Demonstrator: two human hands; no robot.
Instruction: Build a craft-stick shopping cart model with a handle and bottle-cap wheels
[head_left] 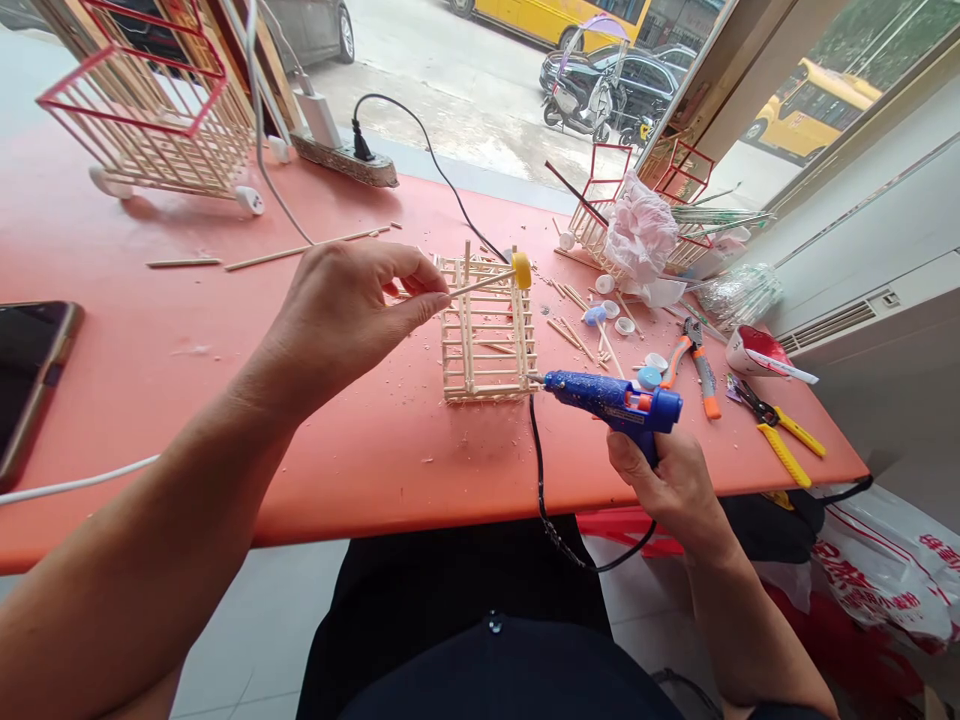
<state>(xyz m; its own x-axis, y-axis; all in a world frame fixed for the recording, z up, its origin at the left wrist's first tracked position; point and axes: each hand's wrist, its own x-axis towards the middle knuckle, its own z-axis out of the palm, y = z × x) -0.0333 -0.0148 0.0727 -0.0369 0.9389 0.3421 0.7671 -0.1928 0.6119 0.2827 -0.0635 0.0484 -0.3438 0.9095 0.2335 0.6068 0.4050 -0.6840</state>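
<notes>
Stick frame point(491, 345) on a coral table point(360, 470), between well-parted hands: right hand point(667, 490) wrapped firmly around a blue glue gun point(607, 395), tip beside the frame's near right corner, left hand point(345, 315) pinching a thin stick point(480, 284) joined to a yellow cap point(522, 270). Farther left, a red-rimmed cart point(142, 121); outdoors, a yellow bus point(551, 18)

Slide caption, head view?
Left hand holds a stick by a wooden frame; right hand grips a glue gun.
</notes>
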